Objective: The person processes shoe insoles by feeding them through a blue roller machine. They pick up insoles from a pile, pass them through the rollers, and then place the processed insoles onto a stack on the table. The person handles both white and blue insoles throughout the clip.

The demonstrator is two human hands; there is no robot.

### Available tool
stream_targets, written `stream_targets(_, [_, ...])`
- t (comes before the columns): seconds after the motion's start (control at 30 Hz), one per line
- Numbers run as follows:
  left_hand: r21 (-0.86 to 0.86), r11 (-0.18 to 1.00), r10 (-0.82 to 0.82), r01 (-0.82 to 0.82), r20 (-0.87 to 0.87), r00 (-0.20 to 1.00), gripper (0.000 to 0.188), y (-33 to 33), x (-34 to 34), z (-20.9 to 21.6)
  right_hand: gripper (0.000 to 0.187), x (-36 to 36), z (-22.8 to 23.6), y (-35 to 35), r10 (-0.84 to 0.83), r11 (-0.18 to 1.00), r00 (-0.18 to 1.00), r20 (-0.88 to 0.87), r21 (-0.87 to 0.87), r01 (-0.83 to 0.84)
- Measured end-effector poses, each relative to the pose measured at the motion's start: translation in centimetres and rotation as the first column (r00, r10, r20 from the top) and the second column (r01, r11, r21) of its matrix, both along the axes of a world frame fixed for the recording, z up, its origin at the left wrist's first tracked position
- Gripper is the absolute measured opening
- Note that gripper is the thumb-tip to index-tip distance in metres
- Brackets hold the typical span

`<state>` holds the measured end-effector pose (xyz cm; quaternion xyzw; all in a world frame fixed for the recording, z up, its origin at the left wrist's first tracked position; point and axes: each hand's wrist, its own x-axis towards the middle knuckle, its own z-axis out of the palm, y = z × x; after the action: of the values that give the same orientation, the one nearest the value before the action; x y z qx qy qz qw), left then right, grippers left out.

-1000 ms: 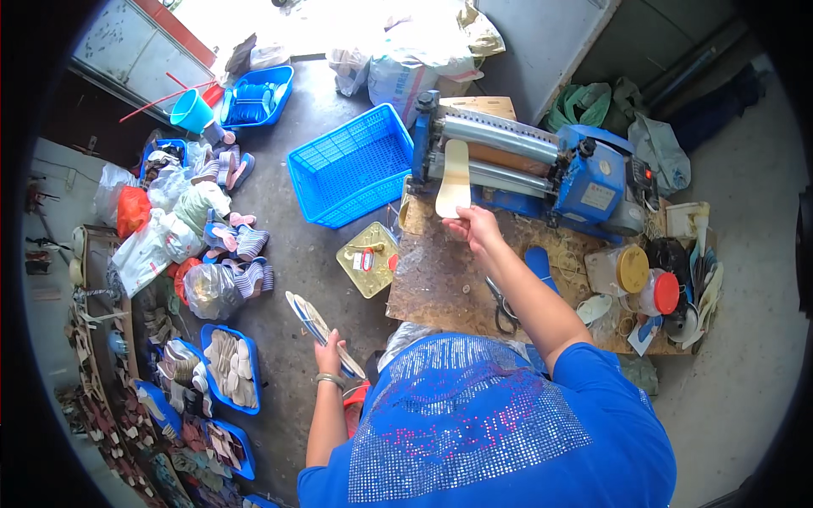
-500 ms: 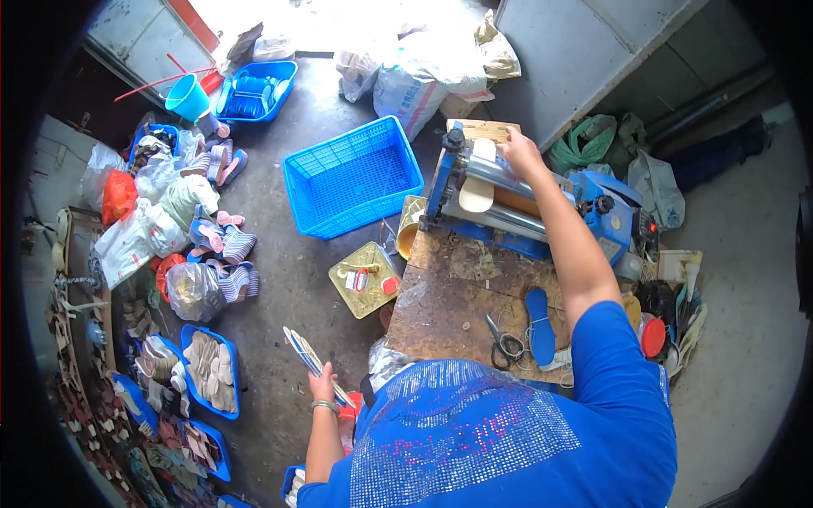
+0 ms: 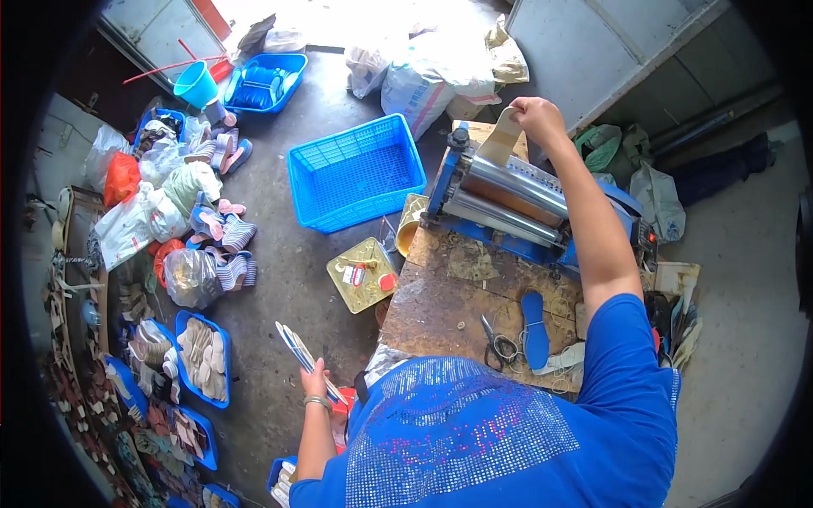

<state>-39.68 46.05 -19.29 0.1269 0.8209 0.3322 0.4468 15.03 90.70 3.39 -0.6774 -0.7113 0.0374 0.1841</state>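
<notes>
My right hand is closed on one end of a beige insole, holding it up over the metal rollers of a blue roller machine. The insole's lower end meets the top roller. Down at the left, my left hand grips a small stack of insoles, pale with blue edges showing. On the worn wooden bench in front of the machine lie a blue insole and black-handled scissors.
A blue plastic crate sits on the floor left of the machine. A yellowish square tin stands beside the bench. Farther left are striped slippers, bags and blue baskets of insoles. White sacks stand at the back.
My right hand has moved up and slightly right. The beige insole, earlier lying low across the rollers, now stands raised in my fingers. My left hand still holds the stack, slightly further left.
</notes>
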Motion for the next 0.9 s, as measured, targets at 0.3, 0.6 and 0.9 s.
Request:
stream_targets(0.3, [0.082,0.989,-0.122,0.124,-0.03,0.992,0.048,3.2,0.9,0.7,0.013,5.6,8.2,-15.0,0.157,0.875,0.176,-0.972,0.22,0.431])
stream_targets(0.6, [0.018,0.982,-0.188,0.19,-0.058,0.98,0.049,2.8,0.2,-1.3,0.026,-5.8,-5.4,-31.0,-0.615,0.782,-0.137,-0.777,-0.579,-0.231])
stream_targets(0.9, [0.017,0.98,-0.198,0.198,-0.032,0.98,0.054,4.2,1.7,-0.6,0.022,-5.1,-9.5,-23.1,-0.616,0.78,-0.433,-0.658,-0.589,-0.214])
